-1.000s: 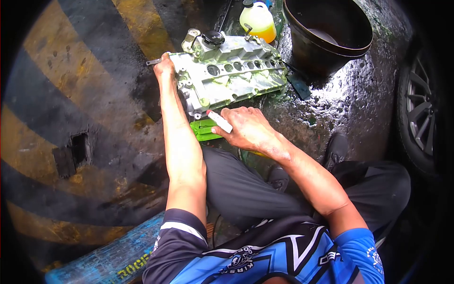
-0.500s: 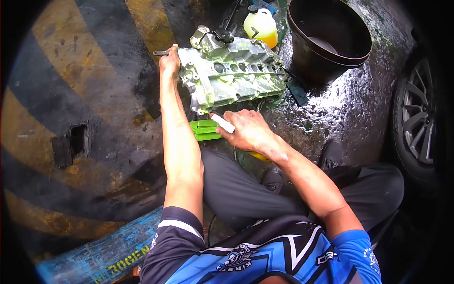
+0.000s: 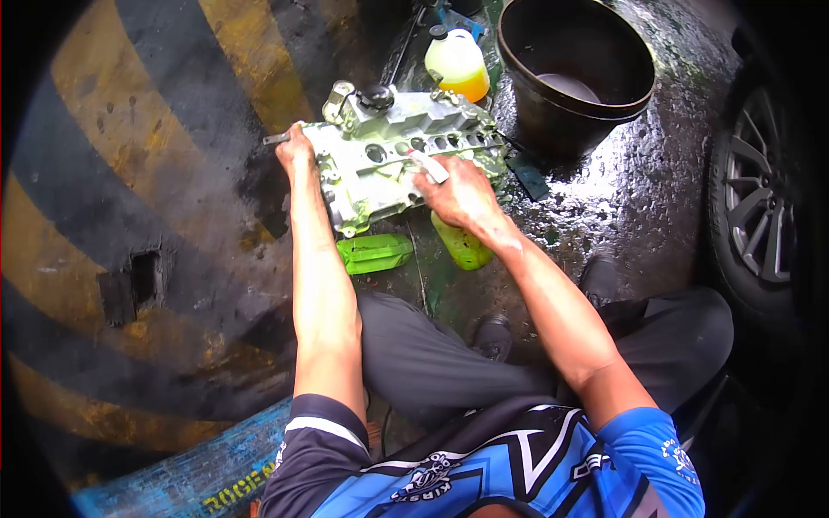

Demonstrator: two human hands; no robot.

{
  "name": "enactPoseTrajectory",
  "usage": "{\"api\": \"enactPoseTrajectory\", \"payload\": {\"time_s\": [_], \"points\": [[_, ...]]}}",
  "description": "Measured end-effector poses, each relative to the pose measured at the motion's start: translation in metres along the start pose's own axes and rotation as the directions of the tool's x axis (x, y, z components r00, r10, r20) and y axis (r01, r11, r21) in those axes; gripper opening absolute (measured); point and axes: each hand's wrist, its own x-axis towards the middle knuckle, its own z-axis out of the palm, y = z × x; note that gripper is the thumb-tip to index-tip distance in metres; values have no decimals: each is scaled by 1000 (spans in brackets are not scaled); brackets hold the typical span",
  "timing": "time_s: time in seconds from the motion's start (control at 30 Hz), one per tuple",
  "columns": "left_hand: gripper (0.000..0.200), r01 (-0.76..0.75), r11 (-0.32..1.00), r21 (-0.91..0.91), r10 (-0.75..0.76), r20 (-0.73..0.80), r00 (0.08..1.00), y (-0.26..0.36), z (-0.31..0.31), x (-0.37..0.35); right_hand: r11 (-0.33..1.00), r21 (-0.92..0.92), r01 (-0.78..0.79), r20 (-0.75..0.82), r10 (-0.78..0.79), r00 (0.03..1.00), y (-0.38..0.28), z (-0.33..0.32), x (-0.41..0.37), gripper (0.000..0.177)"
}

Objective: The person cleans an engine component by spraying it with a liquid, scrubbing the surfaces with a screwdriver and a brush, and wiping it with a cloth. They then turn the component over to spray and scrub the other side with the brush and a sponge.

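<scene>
A metal engine cylinder head point(image 3: 389, 164), wet with yellow-green fluid, rests tilted before me with a row of round ports facing up. My left hand point(image 3: 296, 151) is closed on its left end, and a short flat metal piece point(image 3: 276, 138) sticks out past the fingers. Wrapped round the neck of a spray bottle point(image 3: 462, 246), my right hand point(image 3: 460, 190) is over the front of the head. The bottle's white top with its red nozzle points at the ports; its yellow-green body hangs below the hand.
A bright green container point(image 3: 376, 253) lies on the floor nearer me. Behind stand a jug of yellow liquid point(image 3: 458, 65) and a large dark bucket point(image 3: 570, 104). A car wheel point(image 3: 756, 190) is at right, a blue cylinder point(image 3: 190, 466) at lower left. The floor point(image 3: 622, 190) looks wet.
My right hand has moved up and forward with the spray bottle, from the head's near edge to its ports. My left hand keeps its hold; the view has shifted slightly.
</scene>
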Motion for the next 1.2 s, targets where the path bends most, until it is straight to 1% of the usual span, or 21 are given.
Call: {"api": "enactPoseTrajectory", "payload": {"time_s": [0.07,0.13,0.17,0.27,0.3,0.33,0.4,0.47,0.53,0.57,0.67,0.7,0.8,0.83,0.87,0.97,1.03,1.07,1.1,1.13,1.2], "points": [[38,-41,999,-7,41,5,999,-21,0,15,995,-23,-100,-40,99,994,30,-6,10,47],[38,-54,999,-1,54,5,999,-33,0,24,991,20,-136,23,135,991,54,-17,15,47],[39,-46,999,-21,46,10,999,-34,1,26,994,18,-111,1,111,994,59,-22,14,48],[39,-8,999,-43,10,40,999,-35,-2,26,969,5,-249,-87,248,965,76,-28,27,49],[39,11,999,-48,-8,49,999,-28,-4,18,945,53,-322,-114,326,938,105,-14,45,50],[39,28,998,-54,-25,56,998,-28,-4,17,942,108,-318,-52,325,944,102,-20,44,51],[40,-79,996,-28,81,86,993,-28,-3,18,925,217,-311,73,302,950,95,-29,45,53],[41,-130,991,-20,131,100,986,-24,-3,20,974,222,42,-39,-34,999,80,-24,34,51],[42,-122,992,-19,123,110,986,-17,-1,13,984,179,12,51,-21,998,56,-30,27,47],[42,-133,988,-78,143,141,980,-16,0,12,974,216,-66,123,40,992,49,-31,31,45],[41,-237,970,-56,243,168,956,-15,2,16,949,273,-159,46,152,987,34,-26,38,44],[39,-308,950,-55,313,169,935,-15,3,17,946,293,-138,50,129,990,31,-28,37,45],[37,-298,948,-115,315,184,931,-13,5,15,971,230,60,13,-65,998,43,-34,38,46],[36,-293,947,-132,315,196,929,-9,4,11,965,260,14,25,-21,999,61,-31,43,47],[36,-297,946,-130,318,191,929,-4,4,6,970,243,-28,-65,46,997,78,-22,50,48],[36,-324,936,-140,347,198,917,-5,6,5,949,185,-256,-126,281,951,103,-31,47,53],[37,-352,919,-177,386,229,894,-10,5,15,922,261,-287,37,287,957,112,-34,43,53],[37,-401,908,-117,418,237,877,-12,2,20,905,296,-304,116,282,952,112,-38,39,53],[37,-450,891,-60,450,246,858,-13,1,25,957,254,-143,53,134,990,125,-25,39,51],[38,-497,868,-2,481,258,838,-14,0,26,991,81,-109,99,101,990,113,-32,30,48],[42,-478,862,171,437,227,870,10,-1,7,994,48,-95,58,93,994,125,-17,19,46]]}}
